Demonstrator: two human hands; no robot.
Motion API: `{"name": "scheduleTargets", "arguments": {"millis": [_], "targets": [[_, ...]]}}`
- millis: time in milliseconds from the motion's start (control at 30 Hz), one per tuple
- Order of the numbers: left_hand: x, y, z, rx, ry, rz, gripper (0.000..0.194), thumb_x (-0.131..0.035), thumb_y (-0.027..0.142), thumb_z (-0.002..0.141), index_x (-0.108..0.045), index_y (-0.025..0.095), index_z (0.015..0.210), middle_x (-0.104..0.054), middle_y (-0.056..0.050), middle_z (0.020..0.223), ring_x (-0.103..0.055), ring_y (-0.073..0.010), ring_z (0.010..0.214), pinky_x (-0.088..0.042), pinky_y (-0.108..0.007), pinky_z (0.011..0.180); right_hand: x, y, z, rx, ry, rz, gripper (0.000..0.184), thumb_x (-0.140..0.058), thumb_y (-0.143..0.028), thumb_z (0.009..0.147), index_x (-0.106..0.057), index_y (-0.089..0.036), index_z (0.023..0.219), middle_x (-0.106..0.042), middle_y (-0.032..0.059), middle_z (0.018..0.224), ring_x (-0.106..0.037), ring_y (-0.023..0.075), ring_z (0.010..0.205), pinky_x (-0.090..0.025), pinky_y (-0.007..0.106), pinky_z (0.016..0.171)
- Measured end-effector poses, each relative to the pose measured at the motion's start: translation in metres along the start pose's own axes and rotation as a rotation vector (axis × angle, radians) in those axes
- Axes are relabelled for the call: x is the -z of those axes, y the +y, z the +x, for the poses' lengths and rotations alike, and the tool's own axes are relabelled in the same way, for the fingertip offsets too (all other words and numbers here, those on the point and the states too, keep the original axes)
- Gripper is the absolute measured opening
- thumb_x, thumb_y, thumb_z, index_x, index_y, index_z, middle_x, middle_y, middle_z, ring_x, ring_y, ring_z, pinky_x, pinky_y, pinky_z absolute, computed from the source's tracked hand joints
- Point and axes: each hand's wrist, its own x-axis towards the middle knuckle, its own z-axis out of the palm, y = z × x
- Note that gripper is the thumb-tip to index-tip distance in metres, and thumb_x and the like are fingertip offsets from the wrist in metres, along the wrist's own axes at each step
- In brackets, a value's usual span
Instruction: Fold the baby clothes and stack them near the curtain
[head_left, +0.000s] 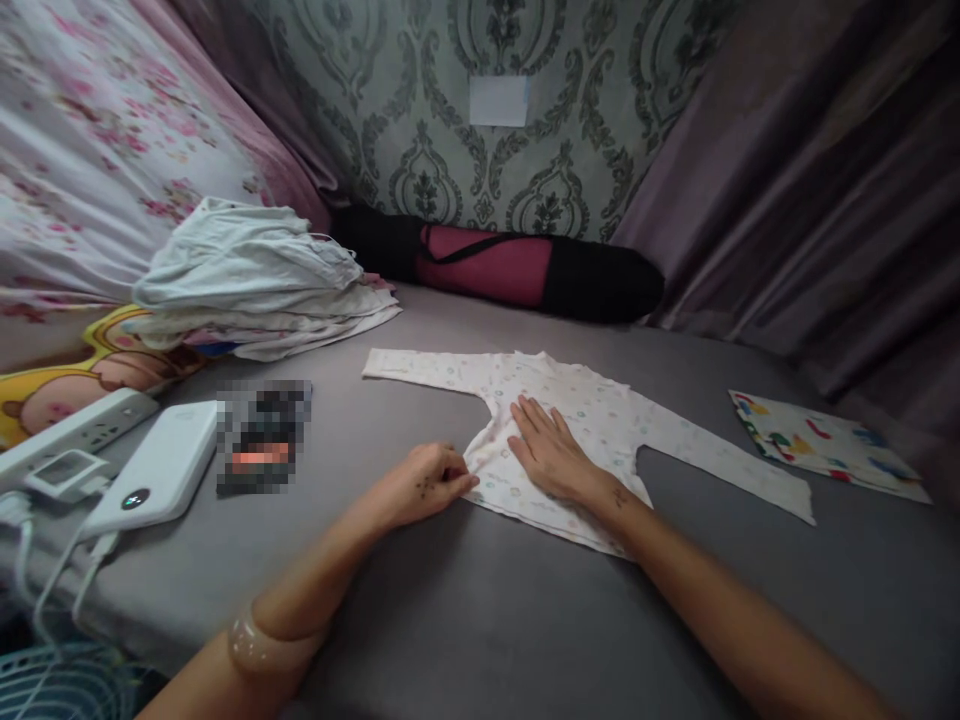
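A small white long-sleeved baby shirt (pixel 600 420) with a faint print lies spread flat on the grey surface (pixel 480 620), both sleeves stretched out. My right hand (pixel 551 450) rests flat on the shirt's body, fingers stretched out. My left hand (pixel 435 480) is closed in a pinch on the shirt's lower left edge. A pale bangle (pixel 262 645) sits on my left forearm.
A pile of white and pale garments (pixel 255 285) lies at the back left. A folded colourful printed cloth (pixel 821 440) is at the right. A white power bank (pixel 154 480), power strip (pixel 71 430) and cables are at the left edge. A pink and black roll bag (pixel 517 270) lies against the wall.
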Motion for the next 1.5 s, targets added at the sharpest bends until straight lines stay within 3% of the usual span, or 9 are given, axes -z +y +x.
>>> {"name": "scheduleTargets", "arguments": {"millis": [133,300,467,567,667,800,967,1300,1500], "targets": [[0.000,-0.006,0.004,0.019,-0.017,-0.067,0.045,-0.046,0.049,0.086,-0.060,0.014,0.061,-0.046,0.002,0.058,-0.036,-0.0092,0.053,-0.024,-0.022,0.049,0.005,-0.018,-0.033,0.110,-0.046,0.026,0.061,-0.018,-0.046,0.098,-0.019,-0.014,0.150,-0.010,0.0097,0.157,-0.004,0.0222,0.144,-0.004,0.048,0.116],[0.005,-0.010,0.007,0.098,-0.066,-0.169,0.047,-0.047,0.054,0.083,-0.064,0.013,0.066,-0.044,0.003,0.054,-0.034,-0.0088,0.051,-0.022,-0.022,0.047,0.016,-0.040,-0.068,0.199,-0.146,0.117,0.057,-0.018,-0.042,0.099,-0.020,-0.016,0.150,-0.013,0.0089,0.156,-0.006,0.0213,0.144,-0.007,0.047,0.117],[0.017,-0.010,0.028,0.185,0.060,-0.102,0.037,-0.048,0.043,0.081,-0.064,0.013,0.067,-0.049,0.003,0.054,-0.038,-0.0093,0.051,-0.026,-0.022,0.049,0.030,-0.066,-0.091,0.255,-0.139,0.099,0.053,-0.034,-0.037,0.096,-0.035,-0.012,0.143,-0.029,0.0140,0.151,-0.025,0.0268,0.139,-0.024,0.045,0.113],[0.023,-0.011,0.055,0.240,0.220,0.021,0.029,-0.051,0.033,0.077,-0.066,0.012,0.065,-0.046,0.003,0.050,-0.040,-0.0101,0.052,-0.028,-0.023,0.051,0.039,-0.082,-0.082,0.272,-0.098,0.066,0.034,-0.036,-0.028,0.095,-0.060,-0.015,0.115,-0.059,0.0138,0.124,-0.053,0.0244,0.115,-0.041,0.038,0.098],[0.021,-0.009,0.084,0.338,0.301,0.066,0.026,-0.055,0.030,0.075,-0.070,0.010,0.067,-0.052,-0.001,0.051,-0.048,-0.0129,0.055,-0.031,-0.024,0.053,0.037,-0.097,-0.057,0.263,-0.009,0.042,0.028,-0.036,-0.024,0.096,-0.063,-0.017,0.094,-0.065,0.0086,0.097,-0.059,0.0209,0.094,-0.046,0.034,0.084],[0.009,-0.003,0.107,0.472,0.334,0.069,0.029,-0.062,0.036,0.075,-0.074,0.011,0.080,-0.069,-0.009,0.071,-0.061,-0.0176,0.070,-0.037,-0.024,0.058,0.020,-0.107,-0.033,0.215,0.104,0.012,0.019,-0.045,-0.027,0.093,-0.062,-0.018,0.095,-0.062,0.0074,0.098,-0.056,0.0216,0.095,-0.046,0.032,0.079],[-0.001,0.001,0.115,0.511,0.361,0.146,0.028,-0.067,0.039,0.074,-0.074,0.014,0.085,-0.073,-0.013,0.090,-0.066,-0.0211,0.084,-0.042,-0.025,0.067,0.006,-0.108,-0.029,0.111,0.118,0.007,0.021,-0.043,-0.026,0.094,-0.062,-0.018,0.092,-0.062,0.0067,0.096,-0.057,0.0198,0.092,-0.046,0.030,0.076],[-0.006,-0.004,0.118,0.436,0.371,0.130,0.022,-0.067,0.032,0.076,-0.074,0.013,0.084,-0.073,-0.012,0.087,-0.066,-0.0200,0.084,-0.043,-0.025,0.070,0.003,-0.103,-0.028,0.162,0.098,-0.026,0.025,-0.038,-0.013,0.092,-0.062,-0.017,0.092,-0.062,0.0080,0.094,-0.058,0.0200,0.088,-0.043,0.029,0.071],[0.006,-0.008,0.116,0.390,0.356,0.152,0.021,-0.062,0.029,0.078,-0.074,0.014,0.085,-0.073,-0.009,0.082,-0.065,-0.0181,0.080,-0.043,-0.023,0.068,0.016,-0.085,-0.022,0.062,0.088,0.306,0.021,-0.040,-0.021,0.093,-0.060,-0.016,0.091,-0.065,0.0059,0.087,-0.058,0.0161,0.081,-0.040,0.026,0.071]]}}
